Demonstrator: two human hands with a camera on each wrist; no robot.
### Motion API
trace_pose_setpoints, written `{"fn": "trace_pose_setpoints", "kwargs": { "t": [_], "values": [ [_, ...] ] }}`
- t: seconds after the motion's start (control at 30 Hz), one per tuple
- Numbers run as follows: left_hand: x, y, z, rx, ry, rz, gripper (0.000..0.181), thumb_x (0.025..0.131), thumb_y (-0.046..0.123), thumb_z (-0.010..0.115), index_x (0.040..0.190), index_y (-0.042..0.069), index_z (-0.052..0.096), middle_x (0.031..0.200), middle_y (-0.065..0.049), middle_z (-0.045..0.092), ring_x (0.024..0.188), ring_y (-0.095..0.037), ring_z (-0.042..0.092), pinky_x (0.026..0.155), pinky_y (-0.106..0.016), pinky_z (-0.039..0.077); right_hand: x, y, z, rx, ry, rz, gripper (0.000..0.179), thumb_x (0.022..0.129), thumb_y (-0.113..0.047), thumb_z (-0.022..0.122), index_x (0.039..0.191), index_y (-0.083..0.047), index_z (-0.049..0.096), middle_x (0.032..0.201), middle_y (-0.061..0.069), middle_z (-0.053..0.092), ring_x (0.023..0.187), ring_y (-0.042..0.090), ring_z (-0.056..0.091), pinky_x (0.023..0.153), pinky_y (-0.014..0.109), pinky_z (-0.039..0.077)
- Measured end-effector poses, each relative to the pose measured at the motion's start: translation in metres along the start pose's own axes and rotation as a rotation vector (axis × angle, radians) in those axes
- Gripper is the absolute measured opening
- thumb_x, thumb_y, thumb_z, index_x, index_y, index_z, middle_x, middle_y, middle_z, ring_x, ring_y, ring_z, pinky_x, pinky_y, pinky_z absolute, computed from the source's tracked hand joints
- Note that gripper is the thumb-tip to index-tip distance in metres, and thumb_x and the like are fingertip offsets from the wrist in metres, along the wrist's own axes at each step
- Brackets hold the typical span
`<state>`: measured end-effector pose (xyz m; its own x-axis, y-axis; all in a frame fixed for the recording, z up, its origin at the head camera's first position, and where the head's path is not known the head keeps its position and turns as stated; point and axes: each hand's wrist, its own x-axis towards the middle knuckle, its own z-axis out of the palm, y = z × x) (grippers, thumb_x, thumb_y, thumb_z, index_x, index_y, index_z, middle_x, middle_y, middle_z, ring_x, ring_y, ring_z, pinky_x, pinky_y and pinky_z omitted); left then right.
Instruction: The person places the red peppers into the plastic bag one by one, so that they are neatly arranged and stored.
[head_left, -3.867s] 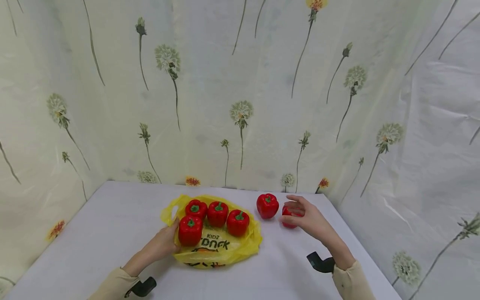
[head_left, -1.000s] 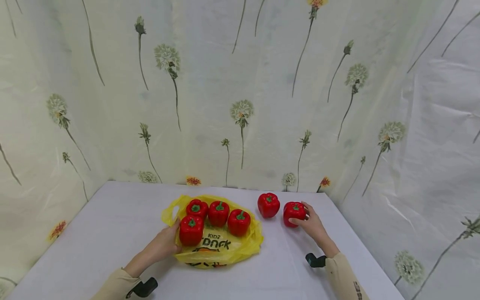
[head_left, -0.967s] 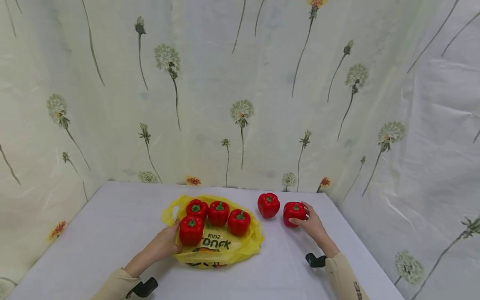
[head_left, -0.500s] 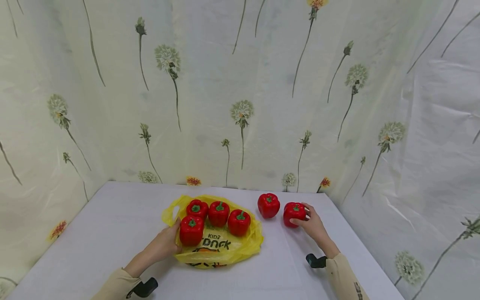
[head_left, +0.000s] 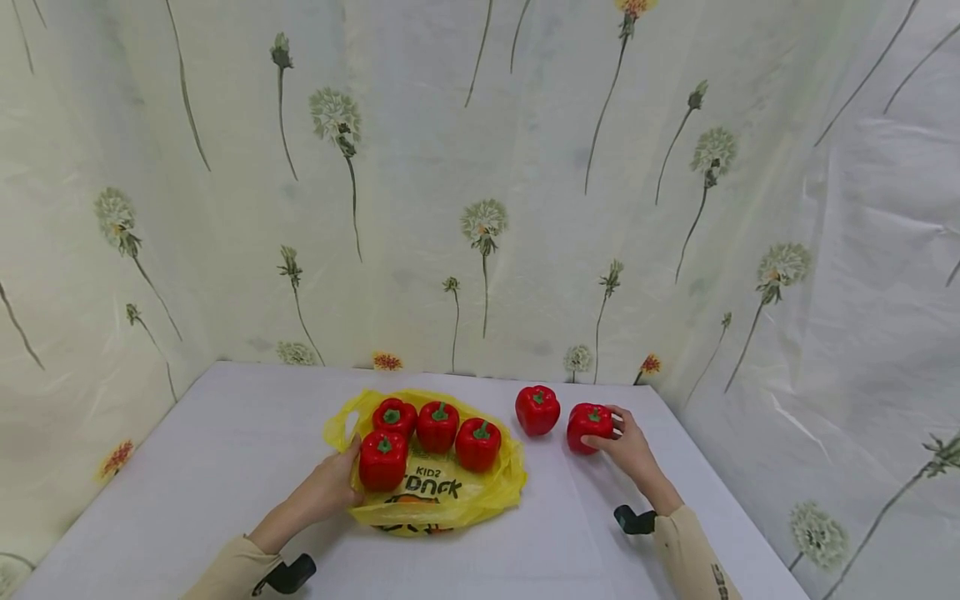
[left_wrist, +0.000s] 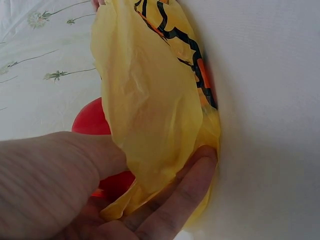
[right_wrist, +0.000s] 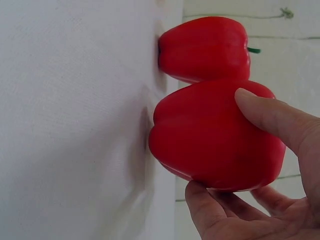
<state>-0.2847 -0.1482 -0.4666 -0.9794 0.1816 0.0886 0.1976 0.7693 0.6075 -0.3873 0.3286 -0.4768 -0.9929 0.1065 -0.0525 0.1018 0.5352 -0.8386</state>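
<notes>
In the head view my right hand holds a red bell pepper at the table's right side. The right wrist view shows the thumb on one side of this pepper and curled fingers on the other; its base is close to the table. My left hand grips the left edge of a yellow plastic bag, thumb inside and fingers outside. Several red bell peppers with green stems lie within the bag's spread rim, the nearest pepper beside my left hand. Another loose pepper stands left of the held one.
A white-covered table carries everything. Behind it and at both sides hangs a pale curtain printed with dandelions. A dark wrist camera mount sits on each forearm.
Earlier my right hand hovered in front of the rightmost pepper; now its thumb and fingers are round it. Over the last second almost nothing moves. My left hand keeps its place on the bag.
</notes>
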Motion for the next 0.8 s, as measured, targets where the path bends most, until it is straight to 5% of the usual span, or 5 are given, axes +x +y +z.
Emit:
{"fn": "trace_pose_setpoints", "kwargs": {
  "t": [0.8],
  "values": [
    [0.0032,-0.0014,0.0012,-0.033,-0.007,-0.009,0.094,0.063,-0.006,0.081,0.142,-0.016,0.031,0.127,-0.029,0.058,0.079,-0.022,0.055,0.063,-0.031,0.053,-0.0059,-0.0083,-0.0035,0.000,0.015,0.010,0.096,0.080,-0.038,0.076,0.150,-0.006,0.019,0.151,0.027,0.028,0.134,0.046,0.032,0.101,0.058,0.041]
  ]
}}
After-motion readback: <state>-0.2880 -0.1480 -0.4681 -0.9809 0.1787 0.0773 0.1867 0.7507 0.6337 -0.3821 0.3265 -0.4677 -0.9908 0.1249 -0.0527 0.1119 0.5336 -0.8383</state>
